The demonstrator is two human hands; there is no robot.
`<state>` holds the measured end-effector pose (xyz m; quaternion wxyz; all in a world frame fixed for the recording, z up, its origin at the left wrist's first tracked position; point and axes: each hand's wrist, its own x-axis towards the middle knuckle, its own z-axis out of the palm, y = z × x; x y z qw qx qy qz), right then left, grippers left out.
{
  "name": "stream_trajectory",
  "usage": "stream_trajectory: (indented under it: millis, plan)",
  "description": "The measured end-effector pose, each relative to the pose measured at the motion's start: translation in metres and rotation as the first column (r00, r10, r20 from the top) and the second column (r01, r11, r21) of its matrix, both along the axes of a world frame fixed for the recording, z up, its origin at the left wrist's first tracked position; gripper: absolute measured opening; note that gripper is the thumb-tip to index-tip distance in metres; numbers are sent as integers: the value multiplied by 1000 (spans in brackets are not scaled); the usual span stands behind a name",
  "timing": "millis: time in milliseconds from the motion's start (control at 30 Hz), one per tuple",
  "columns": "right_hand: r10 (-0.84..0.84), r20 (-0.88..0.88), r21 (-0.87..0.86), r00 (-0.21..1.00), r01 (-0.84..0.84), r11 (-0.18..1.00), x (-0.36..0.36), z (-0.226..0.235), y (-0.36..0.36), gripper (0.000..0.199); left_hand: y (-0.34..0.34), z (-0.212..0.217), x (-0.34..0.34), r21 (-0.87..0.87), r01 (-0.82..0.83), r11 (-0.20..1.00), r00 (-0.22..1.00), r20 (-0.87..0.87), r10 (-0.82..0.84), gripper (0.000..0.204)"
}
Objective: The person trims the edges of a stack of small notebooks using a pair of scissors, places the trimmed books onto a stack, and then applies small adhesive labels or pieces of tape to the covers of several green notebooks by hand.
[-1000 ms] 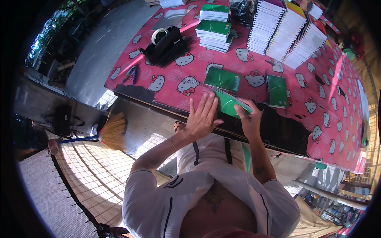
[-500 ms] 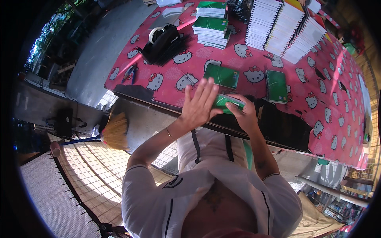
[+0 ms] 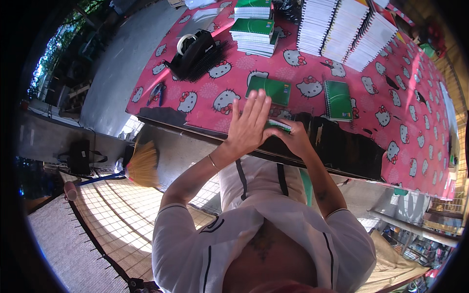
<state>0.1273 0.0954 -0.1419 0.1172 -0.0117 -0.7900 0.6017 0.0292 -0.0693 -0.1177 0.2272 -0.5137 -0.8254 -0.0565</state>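
Observation:
At the table's near edge, my right hand [image 3: 294, 139] grips a small green notebook [image 3: 280, 125] between thumb and fingers. It is turned almost edge-on, so mostly its pale page edge shows. My left hand [image 3: 248, 124] lies flat against the notebook's left end, fingers stretched out; part of the notebook is hidden behind it. Just beyond the hands, a green notebook [image 3: 269, 91] rests on the pink patterned tablecloth [image 3: 205, 115]. Farther right lies a green spiral notebook [image 3: 338, 100], apart from both hands.
A black tape dispenser [image 3: 194, 56] stands at the back left, with blue-handled pliers [image 3: 156, 94] nearer. Behind are stacked green notebooks [image 3: 252, 29] and tall stacks of spiral-bound books [image 3: 316, 27]. Torn black covering [image 3: 342, 146] lines the front edge. A broom [image 3: 142, 164] is left below the table.
The held notebook has tipped from showing its green cover to nearly edge-on. My left hand remains flat against it, and my right hand keeps its grip. The view has shifted slightly.

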Motion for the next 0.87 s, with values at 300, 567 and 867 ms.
stream_trajectory:
  millis: [300, 567, 867]
  plan:
    - [7, -54, 53, 999, -4, 999, -6, -8, 6, 31, -5, -19, 14, 34, 9, 999, 998, 57, -11, 83]
    - [-16, -69, 56, 997, 20, 998, -6, -1, 1, 35, 3, -24, 17, 68, 60, 996, 998, -24, -59, 83]
    - [-43, -116, 57, 992, 50, 997, -8, -17, 6, 34, -10, -64, 38, 32, 138, 990, 981, 136, -141, 93]
